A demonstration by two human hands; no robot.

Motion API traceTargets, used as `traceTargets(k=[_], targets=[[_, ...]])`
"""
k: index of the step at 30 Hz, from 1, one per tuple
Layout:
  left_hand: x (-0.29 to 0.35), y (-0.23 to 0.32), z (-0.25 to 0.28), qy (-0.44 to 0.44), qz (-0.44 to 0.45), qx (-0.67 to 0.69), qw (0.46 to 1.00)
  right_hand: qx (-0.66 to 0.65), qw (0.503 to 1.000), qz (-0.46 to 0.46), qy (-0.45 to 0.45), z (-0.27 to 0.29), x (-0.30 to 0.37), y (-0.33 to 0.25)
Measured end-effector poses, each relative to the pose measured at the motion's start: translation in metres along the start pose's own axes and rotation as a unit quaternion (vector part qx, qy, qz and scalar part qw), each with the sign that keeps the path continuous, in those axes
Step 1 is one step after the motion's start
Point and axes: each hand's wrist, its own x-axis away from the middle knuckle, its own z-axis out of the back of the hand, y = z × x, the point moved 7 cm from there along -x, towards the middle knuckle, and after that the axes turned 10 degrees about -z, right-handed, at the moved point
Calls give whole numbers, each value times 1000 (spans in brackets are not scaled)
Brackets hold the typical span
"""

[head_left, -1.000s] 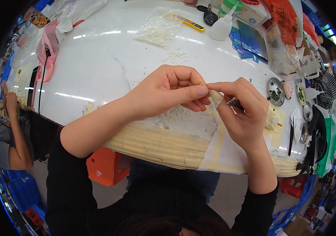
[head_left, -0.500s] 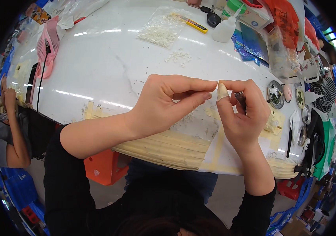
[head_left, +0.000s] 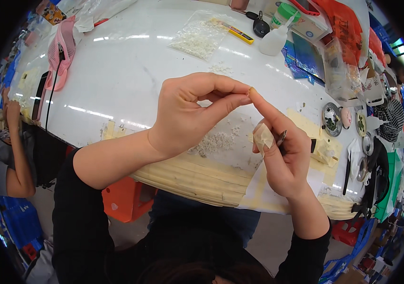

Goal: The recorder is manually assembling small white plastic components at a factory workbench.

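Note:
My left hand (head_left: 183,116) is closed in a pinch, thumb against index finger. Whatever sits between those fingertips is too small to name. The stretched index finger of my right hand (head_left: 287,158) meets them there. Cream tape (head_left: 263,136) wraps my right thumb, which is apart from that index finger. The other right fingers curl round a slim metal tool (head_left: 282,137) with a dark end; most of it is hidden in the palm. Beneath my hands lies a heap of small white chips (head_left: 218,142) on the white table (head_left: 116,80).
Farther back lie a clear bag of white chips (head_left: 197,41), a yellow box cutter (head_left: 241,34), car keys (head_left: 260,26) and a white squeeze bottle (head_left: 274,41). Small round metal dishes (head_left: 331,119) stand at right. A pink mesh pouch (head_left: 62,52) and another person's arm (head_left: 16,146) are at left.
My right index finger has straightened to reach the left fingertips, while the taped thumb has dropped away from it. Both hands' joined fingertips have moved slightly left and farther back, uncovering more white chips.

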Motion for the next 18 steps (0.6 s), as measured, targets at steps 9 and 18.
traceTargets(k=[9, 18], targets=[[-1, -10, -6, 7, 72, 85, 994, 17, 999, 18, 30, 6, 0, 2], [3, -26, -12, 16, 227, 217, 949, 32, 997, -60, 22, 11, -6, -1]])
